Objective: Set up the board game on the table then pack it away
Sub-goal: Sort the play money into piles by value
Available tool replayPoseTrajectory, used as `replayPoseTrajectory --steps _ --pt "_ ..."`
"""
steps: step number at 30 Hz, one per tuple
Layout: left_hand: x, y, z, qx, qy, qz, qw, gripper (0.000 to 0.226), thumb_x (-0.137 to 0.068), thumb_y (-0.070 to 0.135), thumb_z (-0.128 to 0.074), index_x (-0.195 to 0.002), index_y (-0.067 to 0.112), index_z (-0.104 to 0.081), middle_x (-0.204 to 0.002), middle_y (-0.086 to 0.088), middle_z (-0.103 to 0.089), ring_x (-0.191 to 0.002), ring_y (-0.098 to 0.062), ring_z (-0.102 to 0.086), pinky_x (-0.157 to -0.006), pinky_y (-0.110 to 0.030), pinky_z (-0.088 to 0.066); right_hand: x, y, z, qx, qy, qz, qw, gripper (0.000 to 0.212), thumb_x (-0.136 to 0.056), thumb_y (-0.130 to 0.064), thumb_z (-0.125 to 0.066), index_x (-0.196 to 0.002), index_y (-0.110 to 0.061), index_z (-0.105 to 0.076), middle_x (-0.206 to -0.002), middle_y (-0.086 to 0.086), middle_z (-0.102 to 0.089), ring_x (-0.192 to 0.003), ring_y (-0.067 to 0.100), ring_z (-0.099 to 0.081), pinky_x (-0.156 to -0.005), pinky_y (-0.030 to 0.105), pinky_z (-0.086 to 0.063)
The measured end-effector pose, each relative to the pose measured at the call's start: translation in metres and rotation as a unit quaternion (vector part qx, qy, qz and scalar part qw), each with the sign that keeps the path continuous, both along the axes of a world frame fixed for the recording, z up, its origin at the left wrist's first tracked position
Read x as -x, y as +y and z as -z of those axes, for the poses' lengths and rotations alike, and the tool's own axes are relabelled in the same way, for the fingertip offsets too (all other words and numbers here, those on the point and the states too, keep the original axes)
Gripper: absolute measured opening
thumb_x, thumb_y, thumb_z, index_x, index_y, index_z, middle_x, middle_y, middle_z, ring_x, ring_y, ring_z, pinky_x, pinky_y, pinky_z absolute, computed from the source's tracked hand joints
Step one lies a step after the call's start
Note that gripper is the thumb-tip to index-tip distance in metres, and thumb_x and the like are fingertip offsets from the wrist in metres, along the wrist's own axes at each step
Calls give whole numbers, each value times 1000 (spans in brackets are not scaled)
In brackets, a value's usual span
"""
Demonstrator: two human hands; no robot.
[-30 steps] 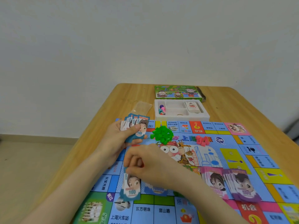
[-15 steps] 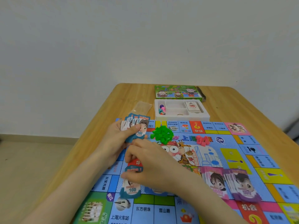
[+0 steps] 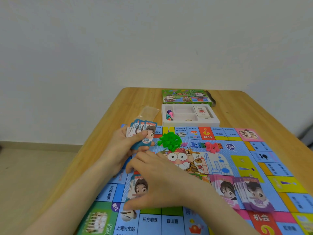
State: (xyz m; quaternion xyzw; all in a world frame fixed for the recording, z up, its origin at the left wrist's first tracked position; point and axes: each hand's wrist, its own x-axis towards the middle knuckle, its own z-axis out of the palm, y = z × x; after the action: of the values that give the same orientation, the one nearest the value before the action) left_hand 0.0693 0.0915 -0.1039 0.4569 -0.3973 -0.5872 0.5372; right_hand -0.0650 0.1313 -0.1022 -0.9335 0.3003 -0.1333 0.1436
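Currently the game board [image 3: 240,150] lies unfolded on the wooden table [image 3: 245,112], covering its near part.

Left hand [image 3: 125,150]: raised over the board's left edge, gripping a fan of blue 100 notes [image 3: 144,133]. The thumb presses across the front note and the fingers are curled behind.

Right hand [image 3: 162,182]: palm down, arched over a blue note [image 3: 138,187] lying on the board's left side. Fingertips sit at the note's far edge and the thumb at its near edge. Cannot tell whether it grips the note or only rests on it.

On the board:
- a heap of green houses [image 3: 169,141] near the far edge, just beside the left hand's fan
- a smaller cluster of pink pieces [image 3: 212,147] to the right of the green heap, apart from it
- a fanned stack of pink notes [image 3: 225,189] just right of the right wrist
- a fanned stack of purple 500 notes [image 3: 254,194] overlapping the pink stack's right side

Beyond the board:
- a white tray [image 3: 189,123] touches or nearly touches the board's far edge
- a card deck [image 3: 201,111] sits in the tray's right compartment
- coloured pawns [image 3: 169,114] sit in its left compartment
- the green box lid [image 3: 186,96] lies just behind the tray
- a clear plastic bag [image 3: 149,111] lies flat on the table left of the tray
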Motion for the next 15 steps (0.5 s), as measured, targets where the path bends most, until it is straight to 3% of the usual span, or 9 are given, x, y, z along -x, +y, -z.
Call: replayPoseTrajectory --steps 4,6,8,10,15 --pt "-2 -1 2 14 -26 3 1000 3 -84 4 -64 -86 3 -62 -68 -7 -69 -57 -16 -65 -47 -22 -51 -3 -6 -4 3 -159 76 984 24 -85 -41 -63 -92 -19 -56 -88 -11 -50 -80 4 -44 -76 24 -39" --pt "-3 -2 4 24 -43 8 999 4 -84 1 -63 -83 3 -60 -64 -5 -67 -53 -13 -63 -47 -21 -51 -3 -12 -1 9 -255 150 955 15 -85 -31 -61 -82 -18 -55 -81 -9 -50 -75 7 -47 -69 27 -43" --pt "-3 -2 4 27 -42 29 998 13 -79 6 -67 -91 1 -63 -73 -8 -71 -60 -15 -67 -50 -22 -55 0 -17 0 26 -313 225 922 11 -86 -25 -60 -81 -17 -54 -80 -9 -48 -74 7 -47 -66 26 -43" --pt "-2 -2 2 22 -42 44 998 33 -69 11 -71 -99 -1 -65 -82 -13 -73 -64 -18 -70 -50 -22 -56 3 -21 0 30 -336 279 899 12 -87 -22 -62 -87 -18 -51 -81 -14 -40 -76 3 -43 -66 20 -40" --pt "0 0 1 23 -60 72 995 42 -61 9 -75 -100 -1 -64 -86 -16 -73 -65 -21 -70 -52 -25 -57 9 -24 0 -4 -324 322 889 23 -88 -21 -59 -105 -21 -44 -96 -9 -38 -82 0 -39 -69 21 -38"
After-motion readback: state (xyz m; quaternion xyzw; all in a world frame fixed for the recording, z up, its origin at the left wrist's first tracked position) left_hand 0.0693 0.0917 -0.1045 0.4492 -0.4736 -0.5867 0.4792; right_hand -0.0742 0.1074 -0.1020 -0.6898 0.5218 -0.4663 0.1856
